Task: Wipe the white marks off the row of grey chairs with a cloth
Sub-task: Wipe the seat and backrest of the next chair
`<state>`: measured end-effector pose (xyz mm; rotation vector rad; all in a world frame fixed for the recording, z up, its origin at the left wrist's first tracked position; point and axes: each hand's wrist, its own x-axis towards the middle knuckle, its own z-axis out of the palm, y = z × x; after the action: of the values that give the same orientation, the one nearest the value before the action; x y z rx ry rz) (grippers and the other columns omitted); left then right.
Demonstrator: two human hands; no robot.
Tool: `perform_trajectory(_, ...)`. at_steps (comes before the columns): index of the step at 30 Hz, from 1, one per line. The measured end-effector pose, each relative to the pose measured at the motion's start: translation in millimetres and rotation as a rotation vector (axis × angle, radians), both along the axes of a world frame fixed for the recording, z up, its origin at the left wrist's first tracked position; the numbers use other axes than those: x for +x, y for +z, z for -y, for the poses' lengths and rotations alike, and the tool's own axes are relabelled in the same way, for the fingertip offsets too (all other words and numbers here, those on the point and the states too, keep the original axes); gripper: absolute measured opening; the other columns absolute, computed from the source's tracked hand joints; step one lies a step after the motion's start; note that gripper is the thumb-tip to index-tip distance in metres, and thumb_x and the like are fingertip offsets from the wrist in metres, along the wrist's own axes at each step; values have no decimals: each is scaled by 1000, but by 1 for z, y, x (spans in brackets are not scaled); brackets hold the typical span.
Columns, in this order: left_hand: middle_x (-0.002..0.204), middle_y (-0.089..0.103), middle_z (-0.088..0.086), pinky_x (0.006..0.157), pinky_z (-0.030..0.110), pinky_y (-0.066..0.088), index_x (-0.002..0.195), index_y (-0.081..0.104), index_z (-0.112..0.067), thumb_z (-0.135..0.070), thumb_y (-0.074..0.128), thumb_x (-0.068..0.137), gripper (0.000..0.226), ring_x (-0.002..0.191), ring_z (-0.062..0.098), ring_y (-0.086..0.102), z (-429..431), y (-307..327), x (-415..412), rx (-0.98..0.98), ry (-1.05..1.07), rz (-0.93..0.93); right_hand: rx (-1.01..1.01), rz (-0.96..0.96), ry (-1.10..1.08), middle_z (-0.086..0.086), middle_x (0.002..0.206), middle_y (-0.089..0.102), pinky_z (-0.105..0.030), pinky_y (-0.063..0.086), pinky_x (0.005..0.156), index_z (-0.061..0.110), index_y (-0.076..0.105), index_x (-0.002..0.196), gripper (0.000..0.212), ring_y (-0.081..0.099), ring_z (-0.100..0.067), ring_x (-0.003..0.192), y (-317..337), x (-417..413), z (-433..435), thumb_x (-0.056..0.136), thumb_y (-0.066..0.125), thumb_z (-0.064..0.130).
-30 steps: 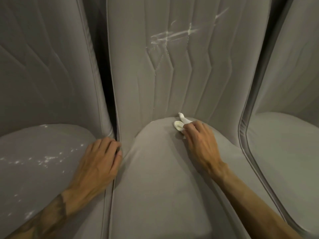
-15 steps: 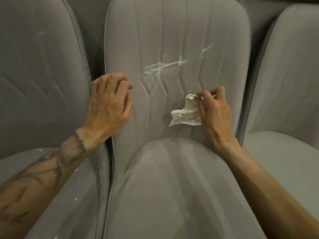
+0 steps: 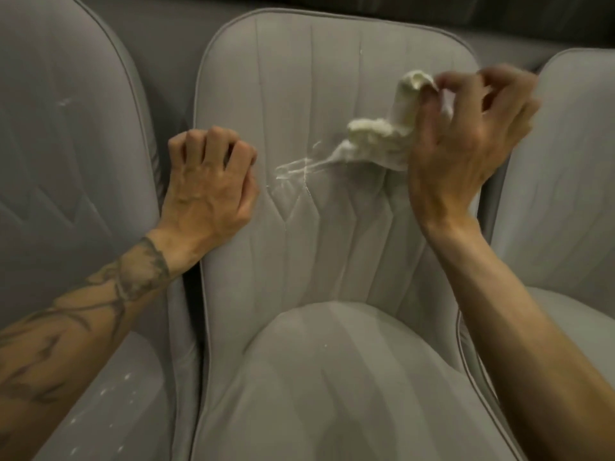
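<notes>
From the head camera, your right grip point(image 3: 466, 141) was pinching the cloth point(image 3: 376, 131) between the thumb and curled fingertips. It was a little blurred and sat high on the right side of the middle chair point(image 3: 332, 78), against the backrest. The cloth's loose tail hung down and touched the right end of the white marks point(image 3: 296, 168), which ran across the stitched seams near the centre of that backrest. The cloth looked small, light and limp, bunched into a wad, so you could expect it to fold and slip under a loose pinch. A fuller hold, with the wad tucked under flatter fingers, would likely have pressed more of it onto the fabric. The upholstery looked soft and padded, with grooves where residue could lodge, so strokes along the seams seemed wise. Your left grip point(image 3: 209, 188) had its fingers curled, holding nothing that showed, and rested on the left edge of the same backrest, just beside the marks, apparently bracing the chair. For room, the backrest lay open between your two grips and above the marks up to its piped top rim. The dark gap beside the left chair point(image 3: 66, 161) and the narrow one beside the right chair point(image 3: 565, 194) were the edges to mind. White flecks point(image 3: 109, 394) also dotted the left chair's seat, so the job looked far from finished.
</notes>
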<state>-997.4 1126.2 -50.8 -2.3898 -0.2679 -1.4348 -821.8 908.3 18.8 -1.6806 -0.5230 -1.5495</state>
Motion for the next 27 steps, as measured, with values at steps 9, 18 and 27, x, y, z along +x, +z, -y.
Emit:
perform_trajectory(9,110,52,18,85,48,27,103,53,-11,-20,58,97,12,100,33,37,0,-1,3,0,12,1,-566,-110,183,-14,98,61,-44,45,69,7,64,93,12,56,-34,79,-128,-13,-8,98,62,17)
perform_trajectory(18,108,55,20,85,47,25,102,52,-9,-19,58,98,12,99,33,35,0,1,5,10,28,-1,-647,-205,390,-9,98,50,-38,43,70,11,52,108,8,48,-27,80,-149,-40,12,101,54,13)
perform_trajectory(27,108,58,25,86,47,24,102,51,-5,-17,54,98,13,100,31,30,5,1,3,-10,24,4,-1296,-512,737,3,102,53,-36,45,77,24,57,104,31,52,-21,87,-234,-124,111,101,45,51)
